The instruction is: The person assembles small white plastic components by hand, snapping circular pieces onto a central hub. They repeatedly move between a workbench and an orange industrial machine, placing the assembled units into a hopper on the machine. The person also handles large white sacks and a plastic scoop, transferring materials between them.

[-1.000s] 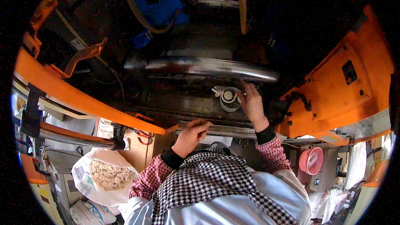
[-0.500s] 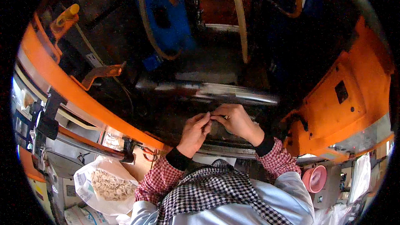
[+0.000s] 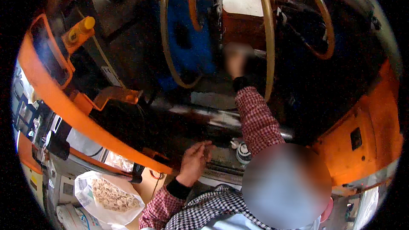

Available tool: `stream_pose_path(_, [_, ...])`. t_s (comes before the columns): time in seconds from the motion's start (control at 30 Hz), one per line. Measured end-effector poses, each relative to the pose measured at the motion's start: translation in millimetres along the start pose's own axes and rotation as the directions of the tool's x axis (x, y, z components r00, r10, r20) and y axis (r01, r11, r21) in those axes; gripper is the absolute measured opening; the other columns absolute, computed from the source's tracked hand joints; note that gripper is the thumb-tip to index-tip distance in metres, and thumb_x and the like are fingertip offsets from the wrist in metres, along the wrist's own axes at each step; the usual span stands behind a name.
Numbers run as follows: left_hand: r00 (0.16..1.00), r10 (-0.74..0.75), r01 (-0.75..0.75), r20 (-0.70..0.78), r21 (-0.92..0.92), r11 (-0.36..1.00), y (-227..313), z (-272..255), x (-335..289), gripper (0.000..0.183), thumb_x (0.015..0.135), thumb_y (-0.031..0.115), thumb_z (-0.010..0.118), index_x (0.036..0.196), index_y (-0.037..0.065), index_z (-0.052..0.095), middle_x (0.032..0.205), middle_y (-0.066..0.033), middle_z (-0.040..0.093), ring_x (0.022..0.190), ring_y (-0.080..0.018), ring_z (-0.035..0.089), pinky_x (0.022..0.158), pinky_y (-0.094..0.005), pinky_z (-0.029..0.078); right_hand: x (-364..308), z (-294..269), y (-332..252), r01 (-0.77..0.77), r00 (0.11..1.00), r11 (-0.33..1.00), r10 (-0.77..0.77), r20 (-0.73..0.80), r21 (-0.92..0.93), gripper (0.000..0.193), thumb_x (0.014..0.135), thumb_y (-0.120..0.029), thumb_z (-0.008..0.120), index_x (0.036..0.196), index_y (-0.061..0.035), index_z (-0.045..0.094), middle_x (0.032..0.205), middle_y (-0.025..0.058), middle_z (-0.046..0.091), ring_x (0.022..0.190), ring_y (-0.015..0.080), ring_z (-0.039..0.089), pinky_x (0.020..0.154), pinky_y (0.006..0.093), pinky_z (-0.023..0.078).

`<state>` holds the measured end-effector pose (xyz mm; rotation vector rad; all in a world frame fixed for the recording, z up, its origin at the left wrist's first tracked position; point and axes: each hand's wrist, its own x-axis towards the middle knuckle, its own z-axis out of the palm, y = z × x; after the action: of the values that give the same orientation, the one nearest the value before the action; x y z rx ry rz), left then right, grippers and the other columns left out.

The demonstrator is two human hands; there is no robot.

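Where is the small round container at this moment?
In the head view, the small round container sits right of centre, below the shiny metal bar, between the left hand and the right sleeve.

This is looking like a factory workshop: amber hoses (image 3: 269, 38) are hanging beyond the left fingers (image 3: 198, 148), an orange machine panel (image 3: 370, 121) standing rightward.

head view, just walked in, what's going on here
A person's right hand reaches deep into an orange-framed machine, between hanging hoses; it is blurred, so whether it holds anything is unclear. The left hand is loosely curled closer to the body, its grip unclear too. A small container stands right of that hand; a white sack of pale pieces sits at lower left.
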<state>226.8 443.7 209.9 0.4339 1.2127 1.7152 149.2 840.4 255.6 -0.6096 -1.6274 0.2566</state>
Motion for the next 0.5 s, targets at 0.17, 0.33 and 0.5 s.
stream_pose_path(0.17, [0.991,-0.056,0.063,-0.122,0.054,0.997,8.0,2.2,-12.7,0.024,0.097,0.016,0.043,0.111,0.002,0.055,0.101,-0.0054,0.060,0.078,-0.0085,0.049,0.071,-0.0216,0.041,6.9,39.6,26.2,0.455,0.870,0.835,-0.491,-0.042,-0.310,0.029,0.093,-0.021,0.042,0.113,-0.0030,0.052,0.102,0.0124,0.056,0.093,0.0248,0.054,0.082,0.0359,0.043])
stream_pose_path(0.33, [0.989,-0.066,0.065,-0.134,-0.013,0.998,7.0,-0.1,-9.5,0.022,0.097,0.016,0.042,0.109,0.003,0.055,0.100,-0.0042,0.061,0.077,-0.0078,0.049,0.070,-0.0221,0.042,3.9,59.5,37.1,0.416,0.908,0.761,-0.325,0.263,-0.498,0.032,0.093,-0.019,0.040,0.118,-0.0011,0.050,0.110,0.0144,0.055,0.097,0.0268,0.054,0.086,0.0396,0.044])
stream_pose_path(0.5, [0.994,-0.067,0.070,-0.086,0.030,0.997,5.4,4.0,-3.0,0.022,0.097,0.014,0.041,0.111,0.003,0.055,0.096,-0.0046,0.062,0.076,-0.0072,0.048,0.069,-0.0222,0.041,3.1,95.2,91.1,0.395,0.821,0.237,-0.524,0.226,-0.887,0.032,0.093,-0.018,0.041,0.118,-0.0007,0.051,0.110,0.0157,0.054,0.097,0.0280,0.054,0.085,0.0414,0.044])
